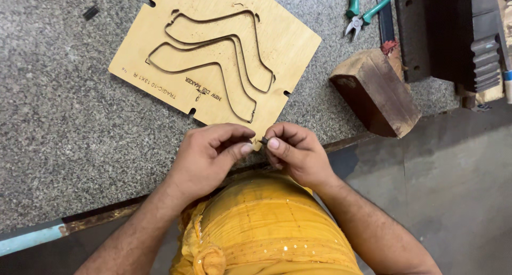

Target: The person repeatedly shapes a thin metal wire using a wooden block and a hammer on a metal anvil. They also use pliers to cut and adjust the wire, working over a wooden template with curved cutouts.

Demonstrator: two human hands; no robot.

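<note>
A plywood die board (pixel 213 51) with curved metal blade strips set in its slots lies on a speckled grey stone bench (pixel 64 115). Just in front of its near corner, my left hand (pixel 210 155) and my right hand (pixel 293 150) meet, fingertips pinched together. Between them sits a small dark piece (pixel 263 140), mostly hidden by the thumbs. Both hands appear to pinch it, and the fingertips are close to the board's near edge.
Green-handled pliers (pixel 362 11) lie at the back right. A dark wooden block (pixel 376 91) sits right of the board, beside a heavy black metal block (pixel 453 35). A small dark bit (pixel 90 12) lies at the far left. The bench edge has a rusty metal trim (pixel 106 213).
</note>
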